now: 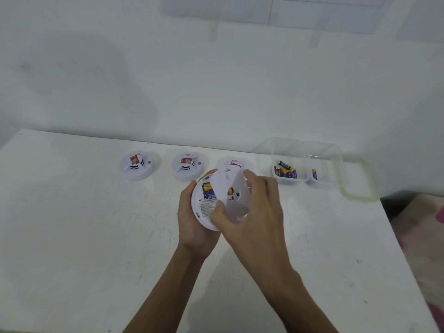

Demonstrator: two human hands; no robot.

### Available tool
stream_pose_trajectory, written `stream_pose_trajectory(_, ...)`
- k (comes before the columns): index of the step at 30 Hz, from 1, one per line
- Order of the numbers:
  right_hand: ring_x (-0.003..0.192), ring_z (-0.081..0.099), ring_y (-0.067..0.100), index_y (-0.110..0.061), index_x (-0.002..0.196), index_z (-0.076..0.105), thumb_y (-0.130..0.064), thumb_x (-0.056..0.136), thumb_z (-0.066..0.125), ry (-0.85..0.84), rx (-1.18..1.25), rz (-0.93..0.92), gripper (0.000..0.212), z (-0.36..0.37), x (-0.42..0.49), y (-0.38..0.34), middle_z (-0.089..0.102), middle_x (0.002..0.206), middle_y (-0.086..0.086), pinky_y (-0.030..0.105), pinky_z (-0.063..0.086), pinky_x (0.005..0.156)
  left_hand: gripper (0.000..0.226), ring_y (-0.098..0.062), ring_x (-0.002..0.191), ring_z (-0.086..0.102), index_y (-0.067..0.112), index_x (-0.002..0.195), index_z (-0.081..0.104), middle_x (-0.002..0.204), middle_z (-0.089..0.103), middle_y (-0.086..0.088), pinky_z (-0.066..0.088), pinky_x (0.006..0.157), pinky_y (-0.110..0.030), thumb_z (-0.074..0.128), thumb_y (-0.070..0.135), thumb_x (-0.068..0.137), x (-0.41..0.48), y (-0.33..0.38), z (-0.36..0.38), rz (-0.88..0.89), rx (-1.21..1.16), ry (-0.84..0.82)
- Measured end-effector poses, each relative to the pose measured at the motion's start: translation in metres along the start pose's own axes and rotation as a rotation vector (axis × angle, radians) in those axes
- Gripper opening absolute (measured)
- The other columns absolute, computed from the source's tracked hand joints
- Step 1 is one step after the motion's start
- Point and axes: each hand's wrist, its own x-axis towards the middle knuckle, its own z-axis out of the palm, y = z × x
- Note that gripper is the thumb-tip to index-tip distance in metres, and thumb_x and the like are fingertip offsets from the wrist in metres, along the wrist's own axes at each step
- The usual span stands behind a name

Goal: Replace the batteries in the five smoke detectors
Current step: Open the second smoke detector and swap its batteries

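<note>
**Open detector held between both hands over the desk**

The white desk [96,236] spreads under and around both hands. The left hand [192,227] cups the held smoke detector [204,210] from beneath, with fingers curled round its rim and its back turned up to the camera. The right hand [259,207] grips a white backplate [234,195] between thumb and fingers, tilted over the right part of that back. Through the blur it is hard to say whether the plate touches the body. The hands meet at the detector, close together.

Beyond and to the right of the right hand, two clear tubs stand side by side, the near tub [283,147] and the far tub [329,152].

Three more detectors sit in a row beyond the hands. The left detector [137,167] and the middle detector [187,166] lie beyond and left of the left hand. The third detector [234,163] sits just behind the held one, partly hidden by it.

A blue-and-gold fitted battery [208,189] lies in the held detector's open compartment. The loose batteries [287,173] lie heaped in the near tub, and a single battery [314,174] stands in the far tub.
</note>
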Motion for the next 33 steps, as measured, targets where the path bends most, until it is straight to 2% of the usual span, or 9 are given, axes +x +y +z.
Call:
stream_pose_trajectory(3, 0.105, 0.057, 0.008, -0.019, 0.119, 0.052, -0.029, 0.072, 0.079, 0.052, 0.267, -0.023, 0.055, -0.01, 0.001, 0.013, 0.056, 0.118, -0.004, 0.012, 0.052, 0.081, 0.061, -0.018, 0.092, 0.071, 0.03, 0.096, 0.078, 0.098, 0.075, 0.0, 0.059, 0.073, -0.029, 0.018, 0.023, 0.103, 0.002, 0.002, -0.001, -0.016, -0.059, 0.017)
stream_pose_trajectory(9, 0.095, 0.067, 0.013, -0.021, 0.099, 0.062, -0.023, 0.081, 0.065, 0.029, 0.633, 0.113, 0.018, -0.026, 0.002, 0.041, 0.069, 0.098, -0.007, 0.022, 0.055, 0.075, 0.048, -0.034, 0.11, 0.058, 0.014, 0.118, 0.061, 0.121, 0.061, -0.016, 0.052, 0.091, -0.045, 0.033, 0.04, 0.09, 0.002, 0.003, 0.001, -0.135, -0.219, -0.039)
stream_pose_trajectory(13, 0.102, 0.065, 0.027, -0.005, 0.118, 0.057, -0.013, 0.098, 0.049, -0.031, 0.711, 0.465, 0.023, -0.016, 0.002, 0.074, 0.066, 0.112, 0.016, 0.034, 0.054, 0.089, 0.052, -0.037, 0.111, 0.056, 0.011, 0.125, 0.051, 0.126, 0.054, -0.018, 0.053, 0.088, -0.046, 0.039, 0.042, 0.085, 0.002, 0.002, -0.002, -0.202, -0.26, -0.073)
stream_pose_trajectory(16, 0.092, 0.069, 0.026, -0.01, 0.109, 0.061, -0.02, 0.094, 0.058, -0.006, 0.763, 0.52, 0.018, -0.009, -0.005, 0.087, 0.07, 0.1, 0.005, 0.041, 0.057, 0.081, 0.057, -0.039, 0.116, 0.054, 0.012, 0.131, 0.048, 0.134, 0.048, -0.019, 0.052, 0.092, -0.048, 0.043, 0.043, 0.084, 0.002, 0.0, -0.003, -0.205, -0.272, -0.075)
stream_pose_trajectory(18, 0.079, 0.069, 0.012, -0.013, 0.097, 0.065, -0.018, 0.092, 0.061, 0.009, 0.636, 0.457, 0.008, -0.002, -0.011, 0.098, 0.069, 0.084, -0.01, 0.028, 0.059, 0.068, 0.066, -0.044, 0.13, 0.043, 0.011, 0.138, 0.042, 0.144, 0.04, -0.021, 0.041, 0.104, -0.055, 0.047, 0.045, 0.081, 0.001, -0.002, -0.004, -0.218, -0.252, -0.065)
stream_pose_trajectory(22, 0.063, 0.063, 0.006, -0.018, 0.08, 0.07, -0.017, 0.091, 0.059, -0.066, 0.432, 0.382, 0.015, 0.018, -0.015, 0.12, 0.068, 0.071, -0.002, 0.014, 0.049, 0.057, 0.068, -0.046, 0.14, 0.026, 0.012, 0.139, 0.04, 0.148, 0.034, -0.02, 0.018, 0.114, -0.063, 0.053, 0.044, 0.08, 0.003, -0.004, -0.007, -0.239, -0.286, -0.085)
stream_pose_trajectory(27, 0.055, 0.051, 0.013, 0.003, 0.071, 0.064, -0.012, 0.087, 0.061, -0.209, 0.175, 0.37, 0.022, 0.045, -0.017, 0.149, 0.063, 0.068, 0.019, 0.009, 0.038, 0.049, 0.064, -0.042, 0.131, 0.042, 0.013, 0.133, 0.05, 0.14, 0.046, -0.017, 0.037, 0.104, -0.061, 0.057, 0.044, 0.078, 0.003, -0.006, -0.007, -0.274, -0.334, -0.142)
stream_pose_trajectory(30, 0.057, 0.046, 0.01, -0.006, 0.067, 0.059, -0.021, 0.084, 0.064, -0.192, 0.098, 0.397, 0.023, 0.054, -0.021, 0.16, 0.055, 0.065, 0.01, 0.017, 0.042, 0.057, 0.059, -0.039, 0.117, 0.057, 0.012, 0.126, 0.059, 0.129, 0.059, -0.016, 0.05, 0.092, -0.056, 0.066, 0.042, 0.075, 0.002, -0.006, -0.006, -0.279, -0.383, -0.176)
stream_pose_trajectory(33, 0.08, 0.054, 0.016, -0.015, 0.092, 0.063, -0.03, 0.088, 0.059, -0.133, -0.042, 0.324, 0.016, 0.055, -0.026, 0.16, 0.056, 0.09, 0.001, 0.029, 0.047, 0.073, 0.063, -0.038, 0.116, 0.058, 0.012, 0.124, 0.061, 0.127, 0.061, -0.016, 0.049, 0.094, -0.057, 0.076, 0.041, 0.07, 0.002, -0.004, -0.007, -0.261, -0.368, -0.188)
